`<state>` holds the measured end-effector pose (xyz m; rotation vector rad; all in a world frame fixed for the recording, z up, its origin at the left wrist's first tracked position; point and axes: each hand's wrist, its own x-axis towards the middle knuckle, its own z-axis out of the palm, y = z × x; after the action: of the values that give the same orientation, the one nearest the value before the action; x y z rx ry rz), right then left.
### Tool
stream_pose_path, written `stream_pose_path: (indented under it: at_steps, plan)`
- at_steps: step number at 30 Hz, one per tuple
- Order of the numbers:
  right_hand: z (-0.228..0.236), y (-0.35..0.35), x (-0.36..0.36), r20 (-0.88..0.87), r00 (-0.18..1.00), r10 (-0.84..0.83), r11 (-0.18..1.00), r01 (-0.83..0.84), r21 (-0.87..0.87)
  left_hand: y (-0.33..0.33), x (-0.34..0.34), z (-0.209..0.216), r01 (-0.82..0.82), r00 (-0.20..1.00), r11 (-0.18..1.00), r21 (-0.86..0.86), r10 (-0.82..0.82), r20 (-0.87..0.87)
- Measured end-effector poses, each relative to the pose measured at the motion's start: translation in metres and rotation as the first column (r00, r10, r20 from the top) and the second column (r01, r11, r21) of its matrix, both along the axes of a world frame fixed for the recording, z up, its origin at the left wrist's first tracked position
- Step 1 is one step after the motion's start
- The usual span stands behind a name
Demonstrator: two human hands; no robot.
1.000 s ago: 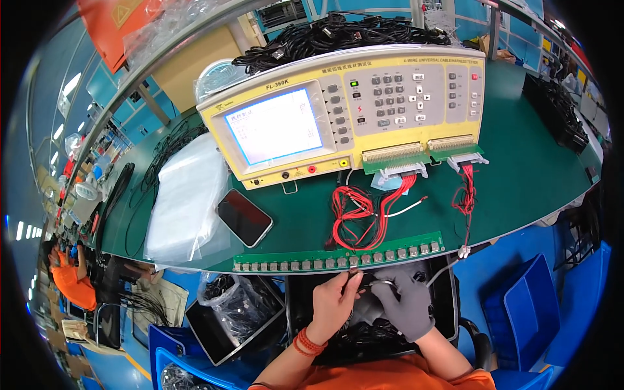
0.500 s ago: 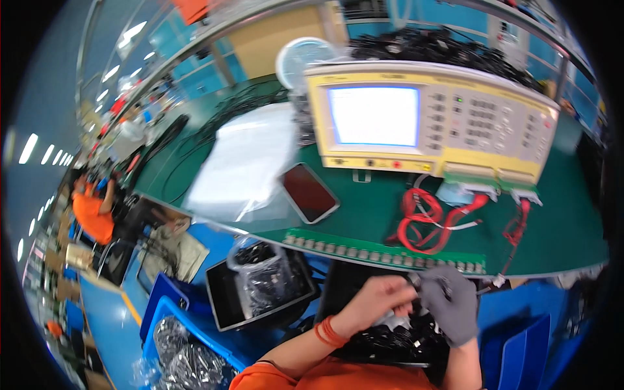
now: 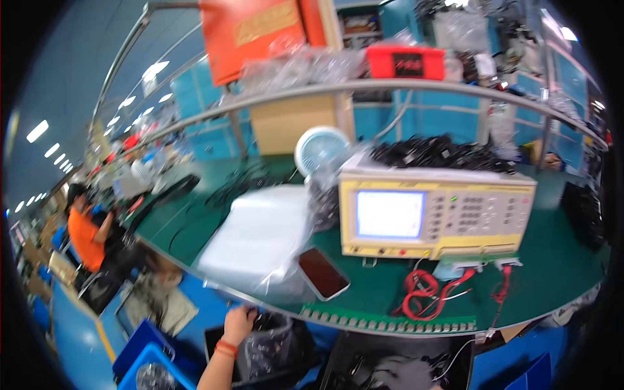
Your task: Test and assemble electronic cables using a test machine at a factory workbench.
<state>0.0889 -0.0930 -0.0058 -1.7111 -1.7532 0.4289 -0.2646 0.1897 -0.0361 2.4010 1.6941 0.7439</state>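
My left hand (image 3: 238, 325), bare with orange bands at the wrist, is over a black bin at the left below the table edge. Its fingers are curled closed by a clear plastic bag (image 3: 268, 348) of black items; what they hold is hidden. Low in the middle, my right hand (image 3: 404, 373) wears a grey glove and lies over a black bin (image 3: 338, 364) of black cables. Blur hides its fingers. Close by, a thin white cable (image 3: 460, 359) runs up to a white connector (image 3: 482, 336) at the table edge.
On the green table (image 3: 552, 279) stand a cream test instrument (image 3: 448, 218) with red leads (image 3: 421, 296), a phone (image 3: 323, 274), white plastic sheets (image 3: 260, 227) and a small fan (image 3: 320, 151). A long connector strip (image 3: 390, 323) lines the front edge. A person in orange (image 3: 86, 237) sits far left.
My hands were together in front of the table edge. The left has moved left to the bag in the bin; the right has dropped low over the cables. The view has tilted up.
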Motion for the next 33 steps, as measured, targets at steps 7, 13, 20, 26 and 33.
stream_pose_path:
  at_steps: [7,13,20,26,33]
  plan:
    - [0.016,0.144,-0.119,-0.461,0.881,0.107,0.847,-0.324,-0.422,0.046,-0.049,-0.053,-0.41,0.902,0.891,0.197,0.428,-0.059]
    - [-0.104,0.275,-0.173,-0.33,0.931,-0.159,0.964,0.073,-0.257,0.058,-0.068,-0.089,-0.235,0.956,0.941,-0.244,0.178,-0.235]
    - [-0.016,0.173,-0.156,-0.579,0.814,-0.044,0.987,-0.055,-0.151,-0.027,-0.077,0.021,-0.183,0.778,0.982,0.04,0.12,0.617]
    - [-0.026,0.164,-0.138,-0.003,0.999,0.045,0.97,-0.044,-0.24,-0.048,-0.04,-0.017,-0.281,0.866,0.928,-0.245,0.355,0.353]
    - [-0.006,0.148,-0.108,-0.07,0.979,0.192,0.956,-0.203,-0.212,-0.048,-0.038,-0.002,-0.32,0.946,0.941,-0.107,0.324,0.024]
